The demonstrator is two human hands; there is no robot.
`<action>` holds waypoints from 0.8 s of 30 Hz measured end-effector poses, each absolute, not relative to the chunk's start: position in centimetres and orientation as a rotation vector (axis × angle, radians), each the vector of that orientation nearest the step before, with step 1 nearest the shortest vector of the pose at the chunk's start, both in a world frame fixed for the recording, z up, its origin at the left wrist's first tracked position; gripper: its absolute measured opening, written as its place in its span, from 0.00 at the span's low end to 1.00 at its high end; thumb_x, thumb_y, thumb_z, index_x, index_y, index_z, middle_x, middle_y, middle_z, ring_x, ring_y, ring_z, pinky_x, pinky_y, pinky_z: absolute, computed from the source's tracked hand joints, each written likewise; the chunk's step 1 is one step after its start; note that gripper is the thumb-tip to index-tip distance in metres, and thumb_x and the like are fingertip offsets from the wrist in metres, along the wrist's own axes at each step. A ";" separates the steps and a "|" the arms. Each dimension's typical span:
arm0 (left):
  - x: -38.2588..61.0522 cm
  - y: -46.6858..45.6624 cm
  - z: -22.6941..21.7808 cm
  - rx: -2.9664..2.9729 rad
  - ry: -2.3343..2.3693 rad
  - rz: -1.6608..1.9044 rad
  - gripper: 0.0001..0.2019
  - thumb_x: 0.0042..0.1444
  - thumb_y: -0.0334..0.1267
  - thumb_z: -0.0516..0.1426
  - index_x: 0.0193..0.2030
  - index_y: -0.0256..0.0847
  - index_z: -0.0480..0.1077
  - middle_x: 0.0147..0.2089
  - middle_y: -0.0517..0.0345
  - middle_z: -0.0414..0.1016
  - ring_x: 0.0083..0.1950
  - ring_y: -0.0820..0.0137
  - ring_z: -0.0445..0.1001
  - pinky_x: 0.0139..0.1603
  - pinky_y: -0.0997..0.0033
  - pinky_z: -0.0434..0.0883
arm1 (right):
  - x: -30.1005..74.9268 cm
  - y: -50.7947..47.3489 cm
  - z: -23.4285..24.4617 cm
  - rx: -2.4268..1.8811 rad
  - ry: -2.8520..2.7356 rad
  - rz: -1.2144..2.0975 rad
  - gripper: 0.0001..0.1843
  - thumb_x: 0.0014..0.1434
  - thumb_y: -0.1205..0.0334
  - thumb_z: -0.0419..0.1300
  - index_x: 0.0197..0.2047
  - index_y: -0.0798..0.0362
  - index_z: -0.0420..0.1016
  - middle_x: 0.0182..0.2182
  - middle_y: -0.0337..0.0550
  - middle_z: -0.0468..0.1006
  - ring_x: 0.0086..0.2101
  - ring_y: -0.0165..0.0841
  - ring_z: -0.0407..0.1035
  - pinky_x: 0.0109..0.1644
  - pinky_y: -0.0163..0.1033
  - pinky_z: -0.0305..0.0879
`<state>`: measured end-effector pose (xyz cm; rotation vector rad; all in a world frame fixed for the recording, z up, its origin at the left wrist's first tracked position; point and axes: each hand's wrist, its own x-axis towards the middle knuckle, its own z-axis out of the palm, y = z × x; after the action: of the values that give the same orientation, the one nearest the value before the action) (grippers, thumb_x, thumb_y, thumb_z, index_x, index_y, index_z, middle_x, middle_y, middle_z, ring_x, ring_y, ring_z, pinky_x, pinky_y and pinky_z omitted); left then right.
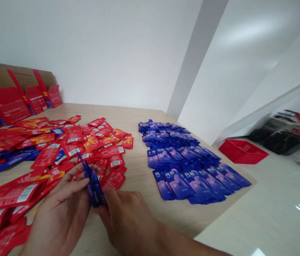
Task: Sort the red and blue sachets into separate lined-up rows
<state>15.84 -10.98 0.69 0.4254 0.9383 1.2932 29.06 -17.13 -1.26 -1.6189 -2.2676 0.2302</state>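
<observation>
A small stack of blue sachets stands nearly edge-on between my hands. My right hand is closed round the lower right end of the stack. On the other side my left hand is half curled, its thumb and fingers against the sachets' upper left part. The exact finger contact is partly hidden. Behind and left of my hands spreads a loose heap of red sachets with barcodes, some with orange prints. Several blue sachets are mixed in it. To the right, overlapping rows of blue-purple sachets lie face up.
Open red cartons with brown inner flaps stand at the table's back left. The wooden tabletop meets a white wall behind. A red plastic basket sits on the floor at right, near a shelf with dark items.
</observation>
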 end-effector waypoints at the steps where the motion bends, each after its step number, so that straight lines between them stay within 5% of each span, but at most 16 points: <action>1: 16.0 -10.9 0.7 0.465 0.979 1.248 0.22 0.39 0.24 0.67 0.44 0.44 0.82 0.42 0.57 0.85 0.38 0.68 0.84 0.34 0.79 0.83 | 29.5 -17.2 -0.9 -1.677 -2.163 0.340 0.06 0.71 0.59 0.65 0.46 0.52 0.76 0.39 0.44 0.87 0.34 0.41 0.81 0.29 0.40 0.59; 4: 16.8 -10.7 0.9 0.610 1.021 1.130 0.28 0.33 0.27 0.73 0.47 0.42 0.81 0.42 0.56 0.86 0.33 0.66 0.83 0.28 0.75 0.82 | 31.5 -17.7 0.0 -1.670 -1.800 0.647 0.07 0.69 0.58 0.68 0.39 0.51 0.78 0.33 0.37 0.85 0.30 0.32 0.77 0.32 0.35 0.59; 8: 18.5 -9.9 0.9 0.780 0.947 1.048 0.32 0.31 0.32 0.77 0.49 0.39 0.80 0.44 0.51 0.88 0.33 0.64 0.84 0.30 0.70 0.82 | 35.7 -18.5 0.5 -1.597 -1.588 0.732 0.19 0.67 0.62 0.66 0.25 0.51 0.68 0.22 0.31 0.70 0.24 0.25 0.61 0.28 0.34 0.48; 12: 21.6 -7.5 0.1 0.945 0.862 0.986 0.23 0.36 0.32 0.75 0.43 0.36 0.80 0.38 0.49 0.88 0.32 0.63 0.85 0.31 0.69 0.82 | 42.2 -19.2 1.9 -1.683 -1.521 0.574 0.23 0.68 0.49 0.59 0.24 0.49 0.61 0.21 0.31 0.59 0.24 0.27 0.52 0.28 0.35 0.49; 16: 26.7 -4.1 -0.2 1.119 0.853 0.970 0.16 0.41 0.32 0.74 0.37 0.37 0.76 0.32 0.55 0.84 0.30 0.67 0.82 0.33 0.70 0.80 | 50.5 -18.4 4.5 -1.912 -1.280 0.446 0.26 0.61 0.39 0.65 0.25 0.49 0.64 0.21 0.31 0.61 0.24 0.27 0.54 0.29 0.35 0.53; 20: 33.4 -1.3 -0.1 1.278 0.901 0.886 0.16 0.42 0.32 0.76 0.34 0.37 0.75 0.27 0.57 0.80 0.26 0.68 0.78 0.31 0.68 0.77 | 56.7 -16.0 5.2 -2.041 -1.099 0.380 0.20 0.61 0.47 0.69 0.28 0.52 0.72 0.20 0.32 0.66 0.23 0.27 0.58 0.28 0.35 0.55; 24: 38.7 -0.5 -1.1 1.481 0.985 0.905 0.22 0.42 0.28 0.75 0.44 0.38 0.78 0.32 0.58 0.82 0.33 0.63 0.82 0.36 0.67 0.77 | 59.4 -14.0 3.3 -2.166 -1.024 0.345 0.11 0.67 0.56 0.68 0.41 0.56 0.78 0.23 0.31 0.70 0.23 0.27 0.64 0.29 0.35 0.62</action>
<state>38.73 -0.46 -1.09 1.4813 0.9855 0.9046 59.36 -14.04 3.31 -2.1660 -1.0237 0.3445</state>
